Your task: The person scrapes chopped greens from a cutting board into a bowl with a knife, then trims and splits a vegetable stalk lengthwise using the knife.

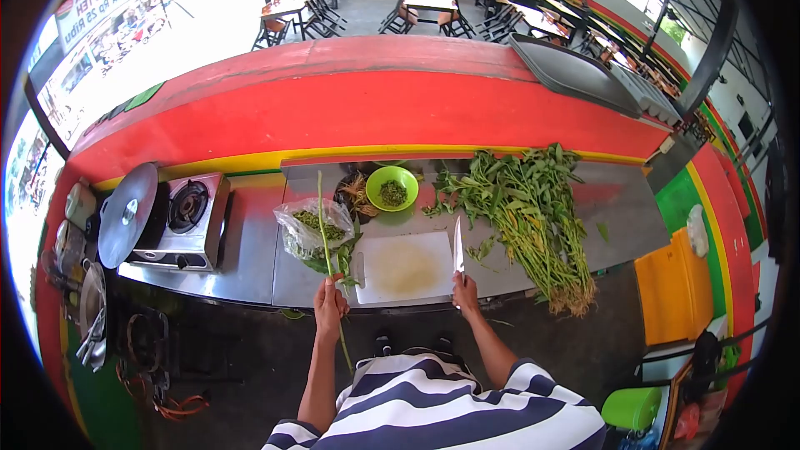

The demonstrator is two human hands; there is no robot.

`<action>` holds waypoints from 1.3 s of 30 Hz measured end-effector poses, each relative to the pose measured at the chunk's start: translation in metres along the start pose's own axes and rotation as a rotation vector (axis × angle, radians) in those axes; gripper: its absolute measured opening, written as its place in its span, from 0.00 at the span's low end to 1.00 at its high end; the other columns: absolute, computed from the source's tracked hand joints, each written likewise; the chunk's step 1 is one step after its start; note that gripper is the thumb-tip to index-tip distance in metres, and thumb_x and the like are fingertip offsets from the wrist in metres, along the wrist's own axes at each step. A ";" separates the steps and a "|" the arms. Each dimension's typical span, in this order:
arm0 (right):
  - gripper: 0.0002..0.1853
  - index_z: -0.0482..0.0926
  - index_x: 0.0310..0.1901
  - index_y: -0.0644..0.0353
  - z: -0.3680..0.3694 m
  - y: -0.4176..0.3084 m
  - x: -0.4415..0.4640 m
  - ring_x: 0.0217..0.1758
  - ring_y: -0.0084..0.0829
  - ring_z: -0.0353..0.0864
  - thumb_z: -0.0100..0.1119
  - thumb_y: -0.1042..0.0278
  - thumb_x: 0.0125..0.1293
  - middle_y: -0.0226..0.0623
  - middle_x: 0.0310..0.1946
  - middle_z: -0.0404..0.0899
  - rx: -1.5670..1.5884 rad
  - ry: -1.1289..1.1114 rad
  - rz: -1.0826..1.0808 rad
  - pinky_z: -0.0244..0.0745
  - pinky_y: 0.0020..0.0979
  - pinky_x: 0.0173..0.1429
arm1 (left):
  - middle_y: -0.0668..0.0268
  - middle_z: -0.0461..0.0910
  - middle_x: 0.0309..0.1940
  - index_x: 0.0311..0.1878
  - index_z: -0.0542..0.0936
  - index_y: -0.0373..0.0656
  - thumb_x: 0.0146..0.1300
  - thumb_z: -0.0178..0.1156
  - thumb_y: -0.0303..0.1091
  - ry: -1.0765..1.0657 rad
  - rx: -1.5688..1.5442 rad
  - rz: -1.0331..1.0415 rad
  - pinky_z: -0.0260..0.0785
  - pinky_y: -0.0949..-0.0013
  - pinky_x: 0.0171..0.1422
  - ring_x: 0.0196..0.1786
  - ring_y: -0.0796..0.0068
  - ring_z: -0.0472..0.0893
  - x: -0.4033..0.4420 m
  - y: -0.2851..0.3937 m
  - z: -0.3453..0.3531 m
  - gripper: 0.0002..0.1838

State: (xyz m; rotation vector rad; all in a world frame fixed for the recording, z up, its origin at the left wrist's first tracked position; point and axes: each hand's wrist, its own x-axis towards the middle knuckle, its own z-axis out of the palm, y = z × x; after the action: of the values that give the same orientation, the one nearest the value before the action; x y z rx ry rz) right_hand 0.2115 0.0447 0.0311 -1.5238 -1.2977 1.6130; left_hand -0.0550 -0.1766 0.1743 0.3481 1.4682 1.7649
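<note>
My left hand [330, 303] is closed around a long green vegetable stem [322, 225], which stands nearly upright and extends below the fist. In my right hand [465, 293] is a knife [458, 246], blade pointing away from me. Between the hands lies a white cutting board [407, 265] with a greenish-brown stain. A clear plastic bag [293, 237] of chopped greens sits behind the left hand, with leaves beside it. Farther back is a lime green bowl [406, 200] holding small green pieces. To the right lies a big pile of leafy stems [533, 225], roots toward me.
A gas stove [185, 221] and a large metal lid [127, 215] stand at the left of the steel counter [250, 242]. A red wall ledge [350, 104] borders the counter's back, with a black tray [575, 75] on it. Dining tables [431, 0] stand beyond.
</note>
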 end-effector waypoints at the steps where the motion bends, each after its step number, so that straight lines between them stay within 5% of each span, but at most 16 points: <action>1: 0.22 0.68 0.34 0.54 0.005 -0.012 -0.014 0.12 0.15 0.58 0.54 0.42 0.75 0.20 0.15 0.58 0.133 -0.084 0.036 0.55 0.23 0.14 | 0.77 0.56 0.12 0.56 0.79 0.42 0.79 0.47 0.51 0.026 -0.088 0.042 0.56 0.76 0.23 0.14 0.86 0.56 0.001 0.002 0.014 0.22; 4: 0.19 0.66 0.35 0.50 0.013 -0.056 -0.071 0.12 0.14 0.58 0.57 0.44 0.74 0.20 0.15 0.58 0.284 -0.348 0.049 0.54 0.22 0.15 | 0.77 0.56 0.12 0.54 0.78 0.41 0.80 0.46 0.51 0.066 -0.228 0.109 0.57 0.74 0.25 0.15 0.86 0.55 0.009 0.013 0.078 0.22; 10: 0.14 0.70 0.38 0.58 -0.035 -0.112 -0.150 0.22 0.21 0.82 0.62 0.58 0.71 0.31 0.25 0.79 -0.094 -0.539 -0.325 0.70 0.21 0.22 | 0.75 0.56 0.12 0.54 0.74 0.40 0.80 0.44 0.50 0.182 -0.420 0.187 0.57 0.73 0.27 0.15 0.84 0.55 0.002 0.013 0.183 0.21; 16: 0.12 0.69 0.36 0.58 -0.116 -0.131 -0.169 0.19 0.17 0.76 0.65 0.67 0.69 0.37 0.26 0.83 -0.019 -0.621 -0.323 0.69 0.21 0.24 | 0.75 0.55 0.12 0.57 0.73 0.40 0.80 0.42 0.47 0.305 -0.549 0.195 0.58 0.73 0.27 0.14 0.83 0.55 -0.017 -0.032 0.229 0.20; 18: 0.12 0.69 0.36 0.58 -0.133 -0.121 -0.164 0.19 0.16 0.75 0.65 0.67 0.69 0.37 0.26 0.83 -0.008 -0.628 -0.326 0.68 0.21 0.24 | 0.66 0.75 0.25 0.64 0.69 0.37 0.78 0.47 0.45 0.206 -0.359 0.159 0.71 0.69 0.38 0.24 0.75 0.74 -0.027 -0.061 0.222 0.22; 19: 0.13 0.70 0.36 0.59 -0.143 -0.120 -0.163 0.19 0.16 0.76 0.66 0.66 0.68 0.36 0.25 0.83 -0.017 -0.605 -0.330 0.69 0.21 0.24 | 0.66 0.75 0.25 0.64 0.69 0.37 0.78 0.47 0.45 0.222 -0.361 0.166 0.71 0.69 0.38 0.24 0.75 0.74 -0.035 -0.066 0.224 0.22; 21: 0.13 0.72 0.35 0.60 -0.162 -0.120 -0.162 0.20 0.16 0.76 0.67 0.64 0.68 0.34 0.24 0.84 -0.040 -0.598 -0.330 0.70 0.21 0.25 | 0.52 0.78 0.56 0.71 0.63 0.35 0.75 0.55 0.42 0.414 -0.022 0.222 0.73 0.62 0.59 0.54 0.61 0.81 -0.050 -0.076 0.230 0.29; 22: 0.13 0.72 0.35 0.60 -0.170 -0.124 -0.162 0.20 0.16 0.76 0.68 0.65 0.67 0.34 0.24 0.84 -0.030 -0.593 -0.337 0.69 0.21 0.25 | 0.45 0.63 0.72 0.77 0.56 0.39 0.70 0.62 0.38 0.374 0.072 0.254 0.64 0.57 0.71 0.73 0.53 0.68 -0.071 -0.054 0.238 0.38; 23: 0.14 0.72 0.35 0.60 -0.177 -0.130 -0.161 0.20 0.16 0.76 0.68 0.65 0.67 0.34 0.23 0.84 -0.019 -0.588 -0.349 0.69 0.21 0.25 | 0.45 0.63 0.72 0.77 0.56 0.39 0.70 0.62 0.38 0.390 0.061 0.267 0.64 0.57 0.71 0.73 0.53 0.68 -0.095 -0.032 0.245 0.38; 25: 0.14 0.72 0.34 0.60 -0.185 -0.144 -0.153 0.21 0.16 0.76 0.69 0.65 0.65 0.34 0.23 0.84 -0.033 -0.608 -0.367 0.69 0.20 0.26 | 0.48 0.68 0.70 0.72 0.66 0.44 0.67 0.65 0.38 0.490 1.326 0.675 0.65 0.57 0.71 0.74 0.55 0.67 -0.123 0.001 0.252 0.33; 26: 0.14 0.72 0.34 0.60 -0.188 -0.148 -0.148 0.21 0.16 0.76 0.70 0.65 0.65 0.34 0.23 0.83 -0.078 -0.613 -0.364 0.69 0.21 0.26 | 0.48 0.68 0.70 0.72 0.66 0.44 0.67 0.65 0.38 0.511 1.335 0.676 0.65 0.57 0.71 0.74 0.55 0.67 -0.122 0.006 0.249 0.33; 28: 0.13 0.72 0.34 0.60 -0.185 -0.164 -0.151 0.21 0.16 0.77 0.70 0.65 0.66 0.34 0.22 0.83 -0.082 -0.644 -0.412 0.69 0.20 0.26 | 0.54 0.75 0.64 0.62 0.76 0.44 0.66 0.66 0.37 -0.388 1.091 0.746 0.67 0.58 0.68 0.68 0.60 0.74 -0.130 0.011 0.238 0.22; 29: 0.13 0.72 0.34 0.60 -0.182 -0.170 -0.152 0.21 0.16 0.77 0.70 0.65 0.66 0.34 0.22 0.83 -0.079 -0.660 -0.394 0.69 0.20 0.26 | 0.54 0.75 0.64 0.62 0.76 0.44 0.66 0.66 0.37 -0.379 1.100 0.724 0.67 0.58 0.68 0.68 0.60 0.74 -0.136 0.011 0.237 0.22; 31: 0.14 0.72 0.34 0.59 -0.178 -0.176 -0.144 0.22 0.15 0.77 0.69 0.64 0.66 0.34 0.22 0.83 -0.062 -0.729 -0.417 0.69 0.19 0.26 | 0.60 0.83 0.53 0.52 0.81 0.41 0.67 0.65 0.36 -0.664 0.784 0.338 0.72 0.60 0.61 0.58 0.65 0.81 -0.139 0.011 0.246 0.14; 32: 0.13 0.72 0.36 0.59 -0.174 -0.178 -0.144 0.22 0.15 0.77 0.69 0.64 0.67 0.34 0.23 0.83 -0.040 -0.757 -0.430 0.67 0.19 0.25 | 0.60 0.86 0.44 0.52 0.81 0.40 0.68 0.64 0.32 -0.596 0.715 0.410 0.75 0.63 0.54 0.47 0.66 0.85 -0.144 0.012 0.251 0.12; 39: 0.13 0.71 0.38 0.60 -0.162 -0.176 -0.149 0.21 0.16 0.75 0.66 0.65 0.70 0.35 0.24 0.82 0.128 -0.680 -0.467 0.65 0.19 0.24 | 0.65 0.85 0.38 0.53 0.80 0.38 0.70 0.62 0.28 -0.595 0.408 0.400 0.74 0.71 0.46 0.41 0.76 0.82 -0.136 -0.002 0.253 0.11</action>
State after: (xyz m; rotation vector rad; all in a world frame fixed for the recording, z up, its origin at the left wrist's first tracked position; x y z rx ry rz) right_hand 0.3584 0.0204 0.2707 -0.5223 -1.6911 1.8988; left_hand 0.1987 -0.0970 0.2824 1.3323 1.3538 1.4402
